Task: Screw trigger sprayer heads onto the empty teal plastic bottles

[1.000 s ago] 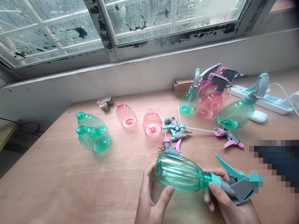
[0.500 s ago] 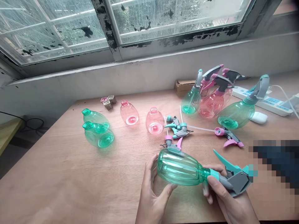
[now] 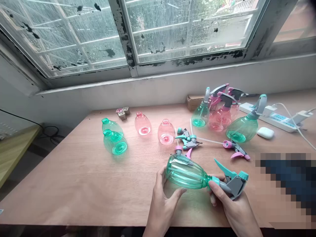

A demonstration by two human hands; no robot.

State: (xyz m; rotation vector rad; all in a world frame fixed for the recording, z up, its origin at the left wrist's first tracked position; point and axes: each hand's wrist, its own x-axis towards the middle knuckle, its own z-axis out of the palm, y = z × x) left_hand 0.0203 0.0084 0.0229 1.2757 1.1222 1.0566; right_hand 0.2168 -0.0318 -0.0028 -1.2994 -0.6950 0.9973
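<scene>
A clear green spray bottle [image 3: 186, 172] lies sideways in the air between my hands, its base to the left. My left hand [image 3: 164, 199] is curled round the base end, the thumb below it. At the neck, my right hand [image 3: 225, 199] grips the turquoise collar of the grey and turquoise spray head [image 3: 233, 184], which sits on the bottle's mouth. Whether the collar is screwed tight I cannot tell. Just behind the bottle lie loose turquoise spray heads [image 3: 189, 140] and a pink one [image 3: 179, 149], partly hidden by the bottle.
Two green bottles [image 3: 115, 141] and two pink bottles [image 3: 166, 131] without heads are on the table [image 3: 81, 184]. Several bottles with heads [image 3: 219, 118] stand at the back right, near a power strip [image 3: 278, 120] and a white case [image 3: 265, 132]. Another pink spray head [image 3: 237, 149] lies right.
The camera view has shifted, so the table's front edge now shows. Both hands keep hold of the spray bottle, the right hand still at its collar.
</scene>
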